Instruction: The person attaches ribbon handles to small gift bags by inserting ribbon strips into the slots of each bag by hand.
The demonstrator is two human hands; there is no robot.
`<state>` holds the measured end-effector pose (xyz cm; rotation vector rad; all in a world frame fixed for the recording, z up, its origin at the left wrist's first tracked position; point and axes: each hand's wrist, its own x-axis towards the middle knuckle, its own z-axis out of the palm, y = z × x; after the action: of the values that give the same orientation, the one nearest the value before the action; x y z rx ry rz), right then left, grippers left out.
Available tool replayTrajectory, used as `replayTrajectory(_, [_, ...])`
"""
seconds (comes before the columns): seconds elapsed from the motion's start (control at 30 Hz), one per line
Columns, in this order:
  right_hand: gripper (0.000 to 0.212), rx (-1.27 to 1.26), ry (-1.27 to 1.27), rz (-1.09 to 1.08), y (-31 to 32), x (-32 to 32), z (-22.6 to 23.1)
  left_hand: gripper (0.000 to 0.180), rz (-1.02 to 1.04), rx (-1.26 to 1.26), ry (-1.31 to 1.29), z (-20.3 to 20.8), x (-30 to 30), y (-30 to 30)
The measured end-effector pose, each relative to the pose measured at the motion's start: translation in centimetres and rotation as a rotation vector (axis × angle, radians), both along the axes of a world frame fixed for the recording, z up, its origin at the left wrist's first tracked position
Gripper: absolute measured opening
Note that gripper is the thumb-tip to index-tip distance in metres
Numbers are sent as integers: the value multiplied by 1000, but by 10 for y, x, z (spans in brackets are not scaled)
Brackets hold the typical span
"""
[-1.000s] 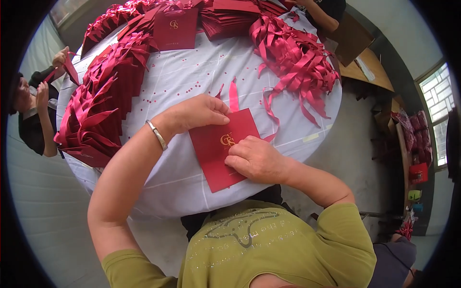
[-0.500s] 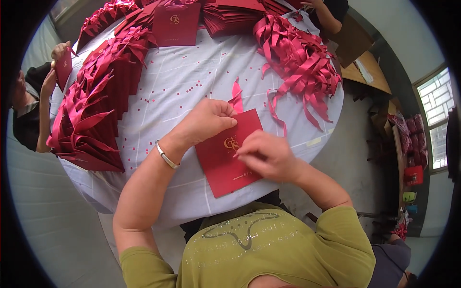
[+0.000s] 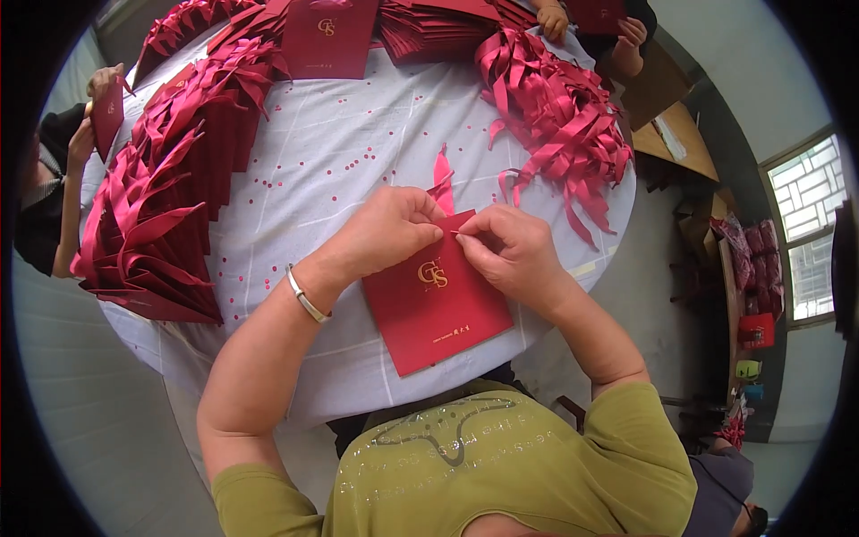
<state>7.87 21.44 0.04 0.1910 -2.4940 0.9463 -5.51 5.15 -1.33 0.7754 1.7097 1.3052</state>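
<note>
A flat red paper bag (image 3: 438, 313) with a gold emblem lies on the table in front of me. My left hand (image 3: 398, 231) pinches its top edge, thumb on the front face. A pink-red ribbon (image 3: 442, 174) sticks out past that edge, beyond my left fingers. Close beside it, my right hand (image 3: 512, 255) is closed in a pinch at the bag's top right part. Something thin and pale shows at the right fingertips, too small to name.
Ribboned red bags (image 3: 170, 206) stand in a row at the left. A heap of loose ribbons (image 3: 564, 125) lies at the far right. More red bags (image 3: 438, 31) are at the back. Small red dots litter the white tablecloth (image 3: 331, 134). Co-workers' hands (image 3: 631, 34) show at the far edges.
My right hand has moved up from the bag's middle to its top edge, near my left hand. The left hand stays. At the far right, a co-worker's hand now shows with a red bag.
</note>
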Motion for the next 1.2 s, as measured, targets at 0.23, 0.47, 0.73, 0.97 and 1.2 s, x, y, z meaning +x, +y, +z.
replayTrajectory(0.23, [10, 82, -19, -29, -4, -3, -3, 14, 28, 31, 38, -4, 0, 0])
replayTrajectory(0.47, [8, 452, -61, -57, -19, -6, 2, 16, 37, 94, 105, -12, -1, 2])
replayTrajectory(0.73, [11, 250, -310, -72, -11, -22, 12, 16, 34, 118, 215, -24, -4, 4])
replayTrajectory(0.97, [17, 103, -435, -86, -4, -21, 30, 19, 43, 163, 242, -27, 0, 1])
replayTrajectory(1.2, [13, -425, -465, 56, 23, -20, 27, 18, 95, 7, 633, 7, 29, -2])
